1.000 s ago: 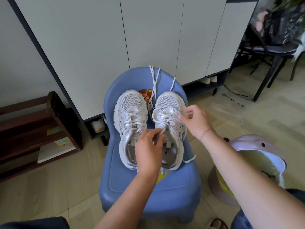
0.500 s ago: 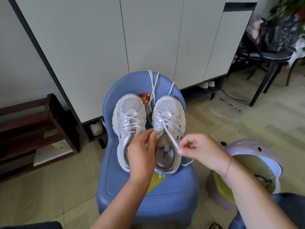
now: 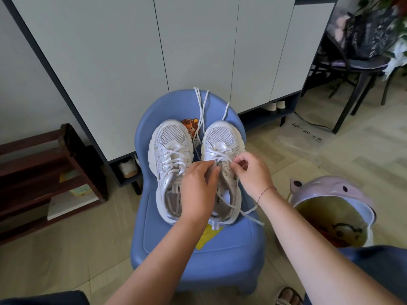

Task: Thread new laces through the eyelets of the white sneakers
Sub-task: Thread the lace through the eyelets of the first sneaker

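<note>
Pinching a white lace [image 3: 220,153], the right hand [image 3: 251,173] is hovering over 1 loosely laced sneaker [image 3: 221,135] (on a blue chair [image 3: 198,260]) while the straight-fingered left hand [image 3: 199,190] is pressing it.

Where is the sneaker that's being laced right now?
In the head view, it is the right sneaker of the pair on the blue chair, beside the left sneaker; the left hand rests on it and the right hand pinches its lace.
</note>
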Demonstrator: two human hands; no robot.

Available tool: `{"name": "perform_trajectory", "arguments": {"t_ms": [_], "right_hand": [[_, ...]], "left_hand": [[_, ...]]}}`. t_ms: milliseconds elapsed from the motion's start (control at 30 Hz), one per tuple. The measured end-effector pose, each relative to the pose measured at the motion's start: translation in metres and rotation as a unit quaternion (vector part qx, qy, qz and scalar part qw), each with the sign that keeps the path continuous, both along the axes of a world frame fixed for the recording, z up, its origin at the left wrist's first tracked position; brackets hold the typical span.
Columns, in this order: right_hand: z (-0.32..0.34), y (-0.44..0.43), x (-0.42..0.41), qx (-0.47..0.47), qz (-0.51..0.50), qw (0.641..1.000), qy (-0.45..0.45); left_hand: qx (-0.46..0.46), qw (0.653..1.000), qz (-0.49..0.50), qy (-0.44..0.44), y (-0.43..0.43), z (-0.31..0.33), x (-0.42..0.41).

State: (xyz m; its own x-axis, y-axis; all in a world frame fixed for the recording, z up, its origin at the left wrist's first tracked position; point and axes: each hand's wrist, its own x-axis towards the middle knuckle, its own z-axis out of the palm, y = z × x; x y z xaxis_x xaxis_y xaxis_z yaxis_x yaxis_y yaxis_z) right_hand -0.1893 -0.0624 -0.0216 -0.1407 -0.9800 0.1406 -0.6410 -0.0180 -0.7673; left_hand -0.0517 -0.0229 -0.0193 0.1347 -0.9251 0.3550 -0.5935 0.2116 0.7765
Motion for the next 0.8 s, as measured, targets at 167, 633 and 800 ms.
{"name": "perform_trajectory", "arguments": {"t_ms": [167, 633, 800], "right_hand": [[0.020, 0.022, -0.007, 0.062, 0.130, 0.988, -0.062], [0.006, -0.007, 0.011, -0.001, -0.005, 0.991, -0.137], [0.010, -0.013, 0.008, -0.002, 0.026, 0.995, -0.094]], "left_hand": [[0.006, 1.000, 0.008, 0.002, -0.005, -0.001, -0.001], [0.000, 1.000, 0.007, 0.023, -0.007, -0.013, -0.010], [-0.005, 0.999, 0.012, 0.045, -0.008, -0.019, -0.013]]}}
